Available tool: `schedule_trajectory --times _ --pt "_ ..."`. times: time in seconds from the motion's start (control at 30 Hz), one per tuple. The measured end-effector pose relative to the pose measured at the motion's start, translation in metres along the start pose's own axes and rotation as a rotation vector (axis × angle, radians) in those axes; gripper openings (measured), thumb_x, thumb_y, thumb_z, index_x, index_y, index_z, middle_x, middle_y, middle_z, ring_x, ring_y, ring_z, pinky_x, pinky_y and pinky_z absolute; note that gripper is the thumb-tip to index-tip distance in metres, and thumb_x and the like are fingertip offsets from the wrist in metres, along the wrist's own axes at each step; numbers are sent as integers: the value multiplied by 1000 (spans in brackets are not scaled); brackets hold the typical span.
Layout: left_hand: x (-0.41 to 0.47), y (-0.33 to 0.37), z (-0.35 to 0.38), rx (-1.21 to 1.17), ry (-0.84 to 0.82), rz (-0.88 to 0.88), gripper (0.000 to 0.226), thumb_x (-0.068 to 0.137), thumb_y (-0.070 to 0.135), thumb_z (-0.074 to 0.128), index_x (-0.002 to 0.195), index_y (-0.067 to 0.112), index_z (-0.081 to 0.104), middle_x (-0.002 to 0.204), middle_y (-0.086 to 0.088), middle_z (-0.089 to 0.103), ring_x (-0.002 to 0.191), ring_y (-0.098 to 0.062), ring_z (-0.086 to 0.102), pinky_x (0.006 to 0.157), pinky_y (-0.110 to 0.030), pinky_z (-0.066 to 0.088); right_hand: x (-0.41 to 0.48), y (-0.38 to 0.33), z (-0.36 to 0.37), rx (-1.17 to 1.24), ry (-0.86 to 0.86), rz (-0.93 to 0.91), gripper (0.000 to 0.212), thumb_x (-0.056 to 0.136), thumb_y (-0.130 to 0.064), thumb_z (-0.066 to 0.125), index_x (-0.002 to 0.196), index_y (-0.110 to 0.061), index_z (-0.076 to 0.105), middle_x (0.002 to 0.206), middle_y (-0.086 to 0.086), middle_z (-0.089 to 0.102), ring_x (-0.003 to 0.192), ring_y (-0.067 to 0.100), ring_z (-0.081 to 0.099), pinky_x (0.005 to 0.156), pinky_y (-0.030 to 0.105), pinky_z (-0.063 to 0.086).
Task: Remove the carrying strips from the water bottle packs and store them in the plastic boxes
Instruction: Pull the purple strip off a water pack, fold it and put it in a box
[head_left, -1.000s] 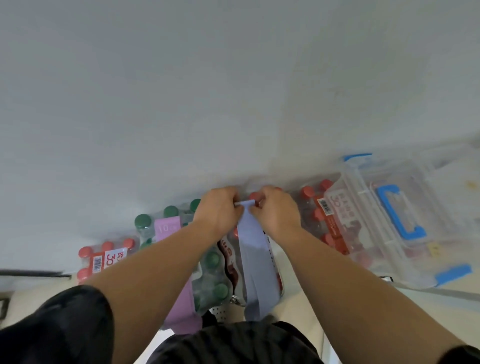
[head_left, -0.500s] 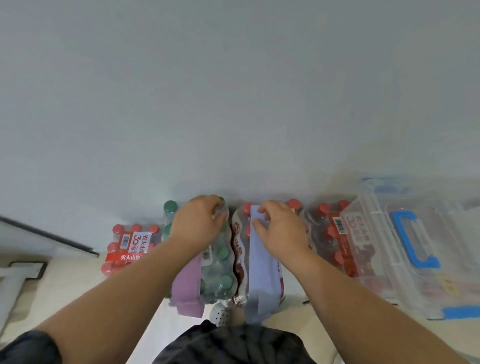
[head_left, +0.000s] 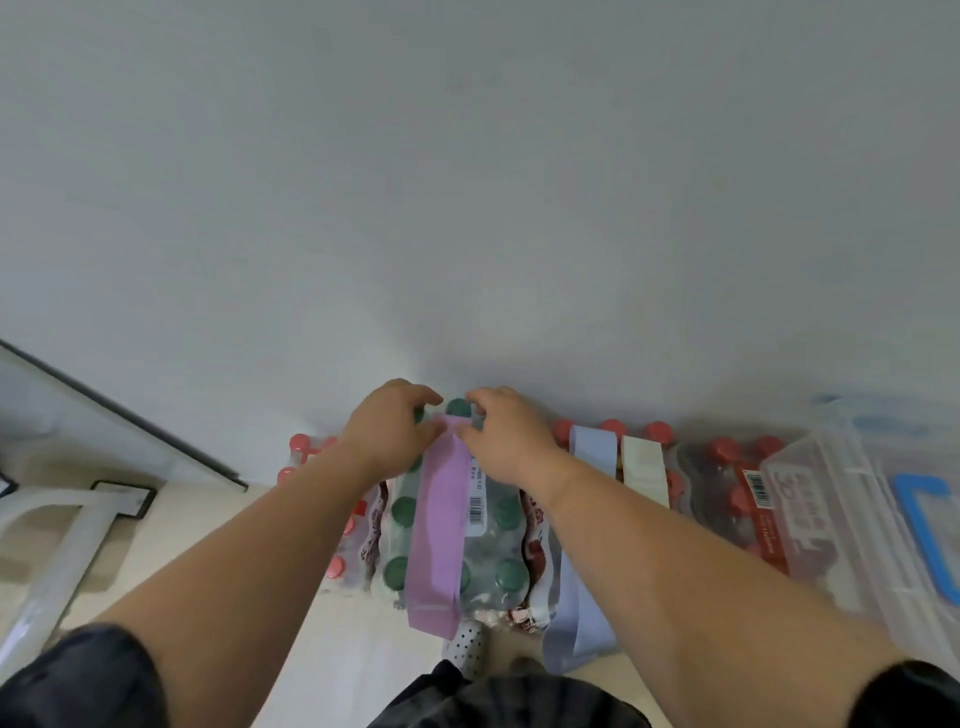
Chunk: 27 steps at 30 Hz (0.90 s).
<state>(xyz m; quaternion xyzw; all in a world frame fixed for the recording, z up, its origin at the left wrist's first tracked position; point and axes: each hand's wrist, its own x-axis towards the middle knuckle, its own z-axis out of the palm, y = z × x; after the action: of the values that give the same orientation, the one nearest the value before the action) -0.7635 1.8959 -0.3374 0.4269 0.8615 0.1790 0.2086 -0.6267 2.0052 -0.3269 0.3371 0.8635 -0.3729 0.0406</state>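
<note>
Where both hands (head_left: 441, 431) meet, the flat purple strip (head_left: 439, 525) begins.

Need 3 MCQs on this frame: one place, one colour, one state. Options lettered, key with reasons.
1. Where does the clear plastic box sit?
A. right end of the row
B. left end
C. on top of the packs

2. What colour is the strip at the hands?
A. yellow
B. purple
C. black

3. What are the hands doing?
A. resting on the floor
B. lifting the box
C. both at the strip's far end

Key: A, it lies right of the red-capped packs; B, purple strip crosses the green-capped pack; C, left hand and right hand meet there.
</note>
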Motion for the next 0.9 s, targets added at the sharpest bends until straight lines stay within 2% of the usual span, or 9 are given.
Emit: schedule_trajectory --times 0.07,0.17,0.4,0.47,0.57,0.63,0.7,0.8,0.9 --pt "5 0 3 5 -23 56 23 90 32 66 110 24 72 102 0 58 93 -19 60 82 -30 47 4 -2 6 -68 -6 -7 31 99 -32 56 126 -17 61 125 6 55 101 24 62 90 40 55" --pt "9 -3 1 30 -50 78 11 88 30 67 94 25 75 96 2 56 87 -18 59 77 -29 47 4 0 11 -115 10 6 30 99 -33 58 124 -19 65 119 4 56 100 23 62 89 38 54" --pt "-14 6 -38 -280 -70 71 10 84 21 71 74 22 71 73 6 71 68 -12 67 68 -35 58 -26 -13 -5 153 127 -19 14 98 -30 62 97 -21 73 84 -8 65 76 12 61 70 30 51" --pt "-30 9 -49 -415 -110 87 11 83 19 72 73 21 70 70 1 73 63 -17 67 67 -39 57 -46 -18 -12 258 117 -38 12 97 -27 64 91 -22 73 73 -10 64 65 9 56 64 26 48" --pt "-55 19 -63 -626 -144 107 9 85 15 72 77 15 70 71 -12 74 71 -39 68 73 -52 56 -80 -31 -27 375 123 -23 23 98 -25 64 76 -21 68 59 -12 51 55 5 42 56 17 37" --pt "-71 29 -72 -751 -153 135 9 83 17 74 77 12 70 71 -22 71 72 -49 64 73 -60 54 -102 -42 -38 456 134 -14 22 98 -24 64 77 -19 70 60 -8 54 58 7 48 58 18 40" --pt "-86 39 -81 -839 -163 160 13 78 22 76 78 11 70 72 -31 67 65 -52 59 66 -61 52 -121 -53 -49 567 162 -23 16 97 -20 65 84 -20 75 66 -4 63 63 11 55 64 24 48" --pt "-104 55 -94 -907 -139 183 7 80 12 78 78 9 72 71 -35 63 58 -31 54 63 -41 44 -144 -67 -62 704 243 -35 11 92 -13 70 91 -21 78 69 -5 70 64 10 59 66 24 52" --pt "-120 73 -101 -990 -130 216 4 79 10 78 80 12 74 71 -36 63 63 -29 56 67 -40 45 -163 -74 -70 684 285 -64 12 89 -14 73 88 -25 78 76 1 74 70 17 65 68 29 56"
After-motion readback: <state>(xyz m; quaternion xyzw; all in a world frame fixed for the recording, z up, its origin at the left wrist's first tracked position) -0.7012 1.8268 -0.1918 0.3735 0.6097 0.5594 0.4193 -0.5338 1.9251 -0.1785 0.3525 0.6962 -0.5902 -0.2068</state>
